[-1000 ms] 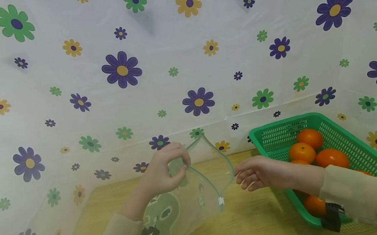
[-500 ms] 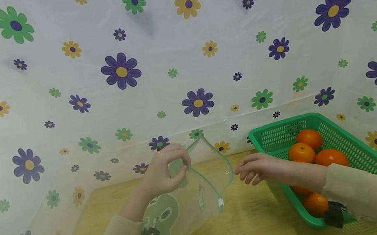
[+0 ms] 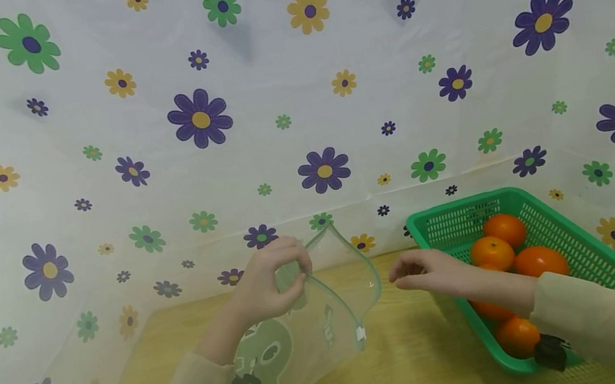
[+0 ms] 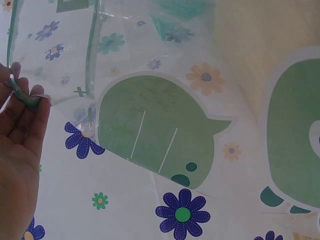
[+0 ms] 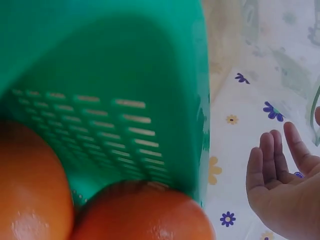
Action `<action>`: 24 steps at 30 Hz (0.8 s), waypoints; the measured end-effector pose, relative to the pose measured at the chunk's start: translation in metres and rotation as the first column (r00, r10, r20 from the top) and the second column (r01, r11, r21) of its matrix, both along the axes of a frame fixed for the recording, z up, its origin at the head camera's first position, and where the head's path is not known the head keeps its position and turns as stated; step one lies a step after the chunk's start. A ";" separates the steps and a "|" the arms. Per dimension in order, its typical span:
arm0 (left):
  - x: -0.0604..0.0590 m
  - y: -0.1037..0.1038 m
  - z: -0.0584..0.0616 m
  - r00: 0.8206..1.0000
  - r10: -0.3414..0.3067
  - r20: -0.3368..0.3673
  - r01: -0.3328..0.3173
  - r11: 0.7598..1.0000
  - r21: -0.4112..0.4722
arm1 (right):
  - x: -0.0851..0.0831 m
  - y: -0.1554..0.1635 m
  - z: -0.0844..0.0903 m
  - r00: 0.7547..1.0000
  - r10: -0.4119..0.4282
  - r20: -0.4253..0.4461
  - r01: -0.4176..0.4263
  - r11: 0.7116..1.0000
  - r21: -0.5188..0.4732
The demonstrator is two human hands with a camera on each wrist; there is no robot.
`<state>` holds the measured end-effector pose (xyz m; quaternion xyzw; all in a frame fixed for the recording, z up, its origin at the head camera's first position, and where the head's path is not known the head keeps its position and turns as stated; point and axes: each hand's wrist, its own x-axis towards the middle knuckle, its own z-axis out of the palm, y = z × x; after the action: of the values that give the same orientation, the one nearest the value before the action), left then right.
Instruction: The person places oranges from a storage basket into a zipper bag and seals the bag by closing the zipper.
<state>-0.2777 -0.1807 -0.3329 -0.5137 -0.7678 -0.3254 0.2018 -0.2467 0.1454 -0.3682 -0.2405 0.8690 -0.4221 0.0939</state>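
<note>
Clear plastic with a green zip edge and a green cartoon print makes up the soft pouch (image 3: pixel 302 347) that the left hand (image 3: pixel 270 282) holds up over the pale wooden table (image 3: pixel 413 363). The left hand pinches the pouch's green rim between thumb and curled fingers, as the left wrist view shows, where the fingertips (image 4: pixel 30 100) clamp the green edge strip. The pouch (image 4: pixel 165 130) hangs tilted, its mouth gaping toward the right, its lower end down near the left sleeve; whether that end rests on the table I cannot tell.

The right hand (image 3: pixel 432 273) hovers just beside the pouch's open mouth, apart from it, fingers loosely straight and spread, holding nothing. In the right wrist view that hand (image 5: pixel 285 190) shows an open palm with relaxed fingers (image 5: pixel 267 157).

Behind and beneath the right forearm stands a green perforated plastic basket (image 3: pixel 457 218) on the table, to the right of the pouch. Inside it lie several round orange fruits (image 3: pixel 512 247), some partly hidden by the arm; two of them (image 5: pixel 140 212) fill the lower part of the right wrist view against the basket wall (image 5: pixel 110 100).

A white sheet printed with purple, green and yellow flowers (image 3: pixel 199 115) rises behind the table and along both sides.
</note>
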 end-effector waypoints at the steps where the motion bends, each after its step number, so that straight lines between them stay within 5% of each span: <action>1: 0.000 0.000 0.000 1.000 -0.001 0.002 0.001 1.000 0.001 | 0.000 0.000 0.000 1.000 0.001 -0.030 -0.001 1.000 0.013; 10: 0.000 0.001 0.000 1.000 0.000 0.014 0.000 1.000 0.003 | 0.002 0.002 0.002 0.973 0.044 -0.228 0.003 0.980 0.201; 24: 0.000 0.001 -0.002 1.000 0.017 0.016 -0.016 1.000 -0.011 | 0.005 0.006 -0.004 0.852 0.101 -0.513 0.146 0.896 0.419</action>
<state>-0.2782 -0.1799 -0.3351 -0.5058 -0.7754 -0.3236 0.1954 -0.2413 0.1513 -0.3717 -0.3075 0.9371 -0.1326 -0.0984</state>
